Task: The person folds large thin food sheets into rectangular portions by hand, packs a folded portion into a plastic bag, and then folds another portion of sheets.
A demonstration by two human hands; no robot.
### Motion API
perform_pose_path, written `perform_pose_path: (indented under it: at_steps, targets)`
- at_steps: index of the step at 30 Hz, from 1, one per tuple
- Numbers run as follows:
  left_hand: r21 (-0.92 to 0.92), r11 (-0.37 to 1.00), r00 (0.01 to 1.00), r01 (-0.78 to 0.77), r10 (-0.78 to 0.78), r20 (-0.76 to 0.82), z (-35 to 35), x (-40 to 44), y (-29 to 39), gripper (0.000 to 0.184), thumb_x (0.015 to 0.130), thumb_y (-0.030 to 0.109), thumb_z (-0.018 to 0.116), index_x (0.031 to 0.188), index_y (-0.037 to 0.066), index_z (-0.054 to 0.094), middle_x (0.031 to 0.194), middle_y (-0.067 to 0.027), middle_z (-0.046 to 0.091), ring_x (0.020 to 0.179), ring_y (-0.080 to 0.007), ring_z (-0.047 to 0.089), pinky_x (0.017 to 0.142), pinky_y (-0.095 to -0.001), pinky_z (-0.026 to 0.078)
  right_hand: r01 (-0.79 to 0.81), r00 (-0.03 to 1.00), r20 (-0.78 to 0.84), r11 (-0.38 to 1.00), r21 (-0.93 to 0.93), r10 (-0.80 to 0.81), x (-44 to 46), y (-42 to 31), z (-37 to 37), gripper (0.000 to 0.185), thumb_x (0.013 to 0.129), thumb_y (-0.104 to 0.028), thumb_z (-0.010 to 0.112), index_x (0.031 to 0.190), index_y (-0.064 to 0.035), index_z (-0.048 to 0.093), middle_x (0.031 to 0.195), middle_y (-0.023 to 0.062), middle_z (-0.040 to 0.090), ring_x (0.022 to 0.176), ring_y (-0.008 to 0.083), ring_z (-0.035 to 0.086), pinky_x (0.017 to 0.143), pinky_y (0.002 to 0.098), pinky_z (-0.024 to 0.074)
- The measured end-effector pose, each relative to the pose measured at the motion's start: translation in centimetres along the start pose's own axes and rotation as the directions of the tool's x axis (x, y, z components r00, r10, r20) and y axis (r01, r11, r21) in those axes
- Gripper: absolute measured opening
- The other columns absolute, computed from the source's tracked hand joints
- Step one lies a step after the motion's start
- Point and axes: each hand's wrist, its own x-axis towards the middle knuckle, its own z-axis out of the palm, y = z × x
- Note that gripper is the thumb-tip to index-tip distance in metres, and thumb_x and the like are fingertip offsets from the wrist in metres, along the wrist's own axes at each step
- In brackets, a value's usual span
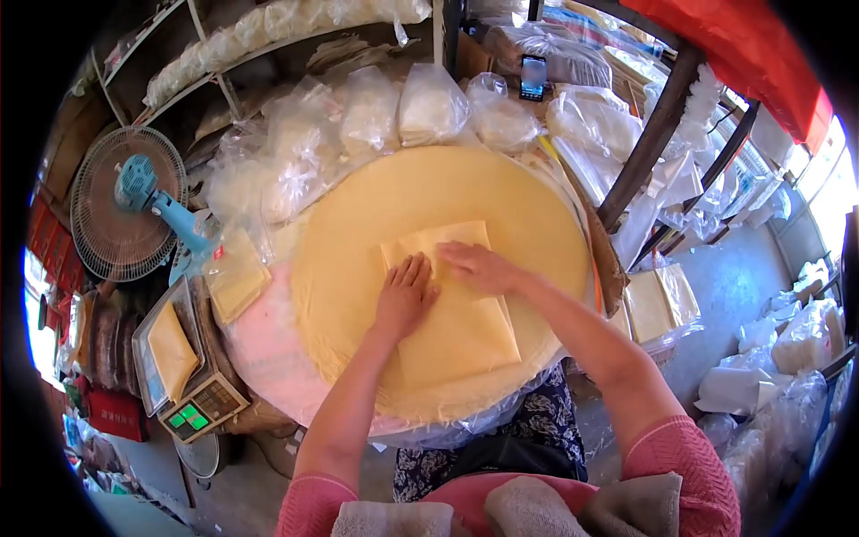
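Note:
A large round stack of thin yellow sheets (349, 242) lies in front of me. On top of it is a thin yellow sheet folded into a rectangle (461, 336), its far part angled against its near part. My left hand (407, 300) rests flat on the left side of the folded sheet, fingers stretched out. Just to the right, my right hand (474, 266) lies palm down across the far part, its fingers pointing left. Neither hand appears to grip anything; the sheet under the palms is hidden.
Left stands a digital scale (206, 407) carrying a folded yellow packet (172, 349), with a blue fan (139, 192) behind. Bagged sheets (434, 103) line the back, near a phone (533, 78). A dark post (651, 139) rises at right, beside a packet of yellow sheets (651, 300).

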Motion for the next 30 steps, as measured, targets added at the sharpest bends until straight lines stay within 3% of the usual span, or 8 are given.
perform_pose_path:
  at_steps: [3,8,10,16,20,23,29,30]
  targets:
    - [0.013,1.0,1.0,0.018,-0.018,0.024,0.3,0.1,-0.2,0.056,0.094,0.035,0.045,0.136,-0.001,0.04,0.145,-0.0143,0.035,0.136,-0.0277,0.03,0.112,-0.0423,0.023,-0.025,1.0,-0.01,0.945,-0.327,0.023,-0.6,-2.2,2.1,0.052,0.097,-0.042,0.032,0.144,-0.0168,0.034,0.152,0.0071,0.026,0.14,0.0293,0.02,0.111,0.053,0.0166]
    - [-0.176,0.984,0.993,-0.012,0.032,0.112,-0.4,0.1,-1.2,0.064,0.087,0.039,0.056,0.134,-0.002,0.041,0.144,-0.0219,0.033,0.135,-0.0366,0.029,0.11,-0.0449,0.024,-0.049,0.997,-0.069,0.883,-0.466,0.019,-1.1,-2.8,3.7,0.061,0.095,-0.056,0.027,0.145,-0.021,0.03,0.153,0.0037,0.022,0.141,0.032,0.016,0.11,0.0578,0.0124]
    - [-0.251,0.966,0.984,0.056,-0.011,0.177,-1.6,-1.0,0.0,0.069,0.084,0.042,0.06,0.134,-0.002,0.041,0.144,-0.0238,0.032,0.135,-0.0391,0.027,0.111,-0.0458,0.023,-0.052,0.997,-0.078,0.889,-0.456,0.018,-1.2,-2.8,3.8,0.059,0.096,-0.054,0.028,0.145,-0.0215,0.031,0.153,0.0031,0.022,0.141,0.0315,0.016,0.11,0.0577,0.0121]
    - [-0.047,0.954,0.942,-0.298,0.301,0.151,-4.8,-9.5,6.1,0.068,0.079,0.039,0.063,0.131,-0.001,0.044,0.141,-0.0244,0.033,0.135,-0.0428,0.024,0.111,-0.0517,0.019,-0.048,0.995,-0.096,0.889,-0.455,0.005,-1.5,-2.8,4.0,0.056,0.096,-0.05,0.033,0.144,-0.0214,0.033,0.154,0.0026,0.022,0.142,0.0308,0.015,0.111,0.0569,0.0104]
    - [0.035,0.925,0.922,-0.379,0.375,0.092,-4.5,-11.2,2.9,0.046,0.077,0.015,0.061,0.12,0.001,0.053,0.128,-0.0177,0.051,0.125,-0.0342,0.044,0.108,-0.048,0.03,-0.045,0.995,-0.099,0.9,-0.434,0.002,-1.5,-3.0,3.7,0.056,0.095,-0.05,0.034,0.144,-0.0214,0.034,0.154,0.0024,0.022,0.142,0.0301,0.015,0.111,0.0563,0.0111]
    - [-0.027,0.948,0.943,-0.317,0.312,-0.12,-5.4,-10.2,1.4,0.037,0.074,0.001,0.057,0.111,0.002,0.056,0.119,-0.0121,0.058,0.12,-0.0299,0.05,0.105,-0.0467,0.035,-0.048,0.996,-0.094,0.912,-0.408,0.01,-1.6,-3.2,3.5,0.055,0.096,-0.049,0.034,0.144,-0.0218,0.034,0.153,0.002,0.023,0.142,0.0293,0.015,0.112,0.0558,0.01]
    - [-0.157,0.959,0.966,-0.236,0.213,-0.149,-5.9,-9.3,1.0,0.021,0.08,0.002,0.057,0.1,0.006,0.055,0.102,-0.0114,0.062,0.108,-0.0306,0.058,0.096,-0.0469,0.042,0.048,0.994,-0.082,0.945,-0.324,-0.079,-3.1,-3.1,4.3,0.051,0.097,-0.048,0.031,0.14,-0.0224,0.04,0.151,0.0019,0.029,0.142,0.0277,0.016,0.112,0.0549,0.0081]
    - [-0.216,0.952,0.971,-0.216,0.186,-0.151,-6.5,-10.0,1.5,0.018,0.082,0.003,0.057,0.099,0.006,0.054,0.097,-0.0125,0.062,0.103,-0.0319,0.06,0.092,-0.0453,0.045,0.069,0.998,0.005,0.984,-0.165,-0.069,-4.1,-3.3,4.3,0.051,0.097,-0.048,0.031,0.139,-0.0199,0.042,0.149,0.0034,0.032,0.14,0.0271,0.02,0.112,0.0526,0.0107]
